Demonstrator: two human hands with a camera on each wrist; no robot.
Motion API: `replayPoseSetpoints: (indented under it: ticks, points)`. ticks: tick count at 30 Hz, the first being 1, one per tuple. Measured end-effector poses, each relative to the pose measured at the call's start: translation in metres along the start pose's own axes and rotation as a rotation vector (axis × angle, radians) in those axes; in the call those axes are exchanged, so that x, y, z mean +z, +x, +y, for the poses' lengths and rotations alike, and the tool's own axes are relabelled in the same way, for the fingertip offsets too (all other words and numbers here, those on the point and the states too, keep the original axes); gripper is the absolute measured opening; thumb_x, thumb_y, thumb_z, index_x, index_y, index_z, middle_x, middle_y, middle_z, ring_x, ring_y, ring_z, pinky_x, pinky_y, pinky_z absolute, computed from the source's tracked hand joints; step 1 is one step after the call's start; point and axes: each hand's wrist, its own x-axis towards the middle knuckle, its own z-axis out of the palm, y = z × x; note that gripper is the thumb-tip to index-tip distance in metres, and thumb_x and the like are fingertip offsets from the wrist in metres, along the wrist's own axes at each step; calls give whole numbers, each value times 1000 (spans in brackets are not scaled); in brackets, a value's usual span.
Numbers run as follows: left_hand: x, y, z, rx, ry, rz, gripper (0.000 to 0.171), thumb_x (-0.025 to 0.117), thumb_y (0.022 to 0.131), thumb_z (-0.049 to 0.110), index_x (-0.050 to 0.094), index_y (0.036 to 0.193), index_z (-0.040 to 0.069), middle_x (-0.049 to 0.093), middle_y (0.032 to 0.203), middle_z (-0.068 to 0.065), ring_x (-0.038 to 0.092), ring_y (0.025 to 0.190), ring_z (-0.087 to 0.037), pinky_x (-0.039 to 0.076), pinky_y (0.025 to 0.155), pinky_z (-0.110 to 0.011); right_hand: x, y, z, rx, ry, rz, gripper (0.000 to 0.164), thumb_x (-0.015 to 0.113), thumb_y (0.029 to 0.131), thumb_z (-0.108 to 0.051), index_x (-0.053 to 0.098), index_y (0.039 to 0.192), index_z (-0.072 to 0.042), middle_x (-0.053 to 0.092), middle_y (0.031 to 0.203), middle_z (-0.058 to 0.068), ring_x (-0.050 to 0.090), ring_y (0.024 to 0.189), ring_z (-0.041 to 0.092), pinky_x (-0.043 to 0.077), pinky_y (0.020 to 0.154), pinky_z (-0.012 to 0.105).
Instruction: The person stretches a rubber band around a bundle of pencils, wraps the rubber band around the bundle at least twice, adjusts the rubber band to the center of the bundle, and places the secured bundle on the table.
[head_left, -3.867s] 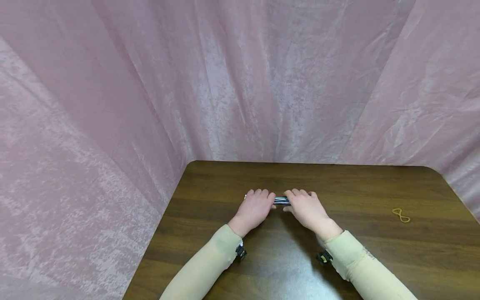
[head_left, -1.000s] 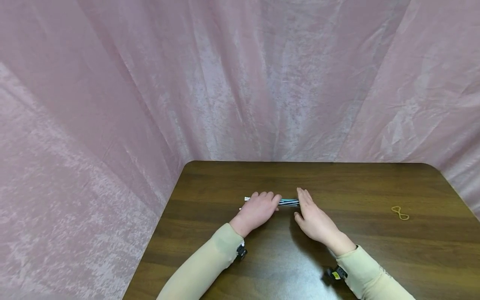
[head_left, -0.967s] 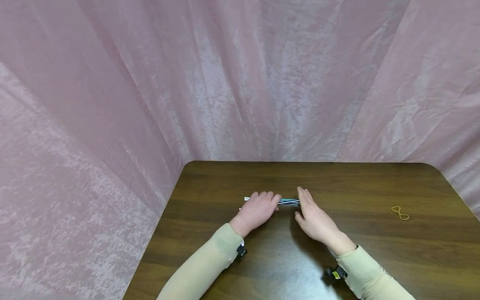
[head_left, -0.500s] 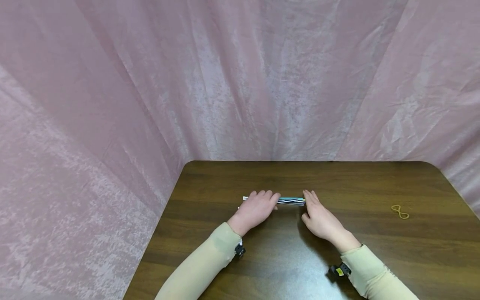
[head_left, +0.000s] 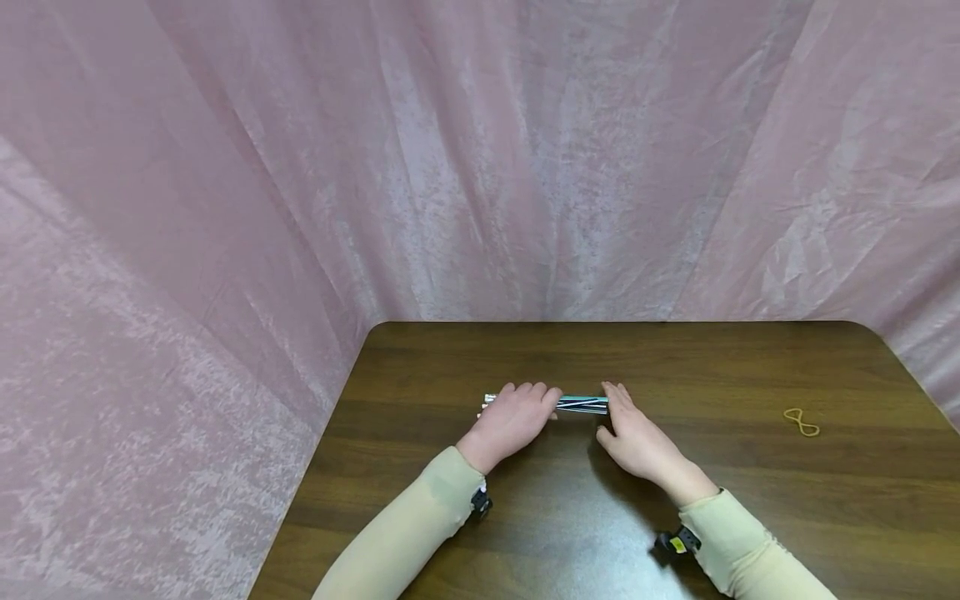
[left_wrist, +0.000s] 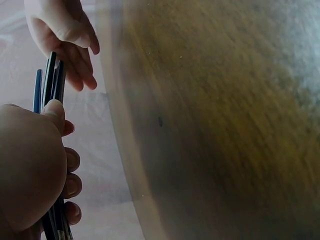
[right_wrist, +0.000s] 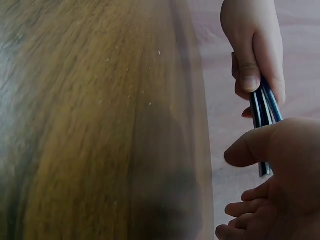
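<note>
My left hand (head_left: 513, 423) grips a bundle of slim dark pencils (head_left: 583, 405), some with pale blue and white stripes, held sideways over the table. Their silvery ends stick out at the left of the fist. In the left wrist view, the thumb and curled fingers wrap round the pencils (left_wrist: 49, 87), which lie unevenly at the far end. At the right end of the bundle, my right hand (head_left: 640, 440) holds its fingers straight, palm against or very close to the tips. The right wrist view shows this hand (right_wrist: 285, 175) partly covering the pencil ends; contact is hard to tell.
A yellow rubber band (head_left: 802, 422), twisted into a figure eight, lies on the right of the brown wooden table (head_left: 705, 367). Pink curtains (head_left: 480, 167) hang behind the table's far edge and along its left side.
Earlier both hands gripped the bundle; the right hand has since let go and straightened its fingers at the right end. It moved slightly right, then slightly back left. The left hand stays put.
</note>
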Motion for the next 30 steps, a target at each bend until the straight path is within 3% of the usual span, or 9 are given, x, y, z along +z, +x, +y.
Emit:
replayPoseSetpoints:
  ticks: [18,23,30]
  points:
    - [-1,0,-1,10,47,-4,25,54,113,40,59,117,16,66,96,3,66,81,-14,49,64,-30,2,0,-6,-3,22,-18,70,60,105,-11,25,160,16,27,165,39,22,156,53,28,120,66]
    - [-1,0,-3,6,46,12,26,56,112,41,59,116,16,65,95,3,66,80,-15,49,65,-31,1,0,-2,-16,13,52,70,62,105,-14,29,160,14,32,164,37,25,155,53,29,120,66]
    - [-3,-1,-4,10,40,-12,26,57,111,41,60,115,15,66,95,3,67,79,-14,50,63,-31,-1,4,-2,-117,-6,184,61,69,106,-26,48,154,5,39,165,27,25,158,46,33,118,64]
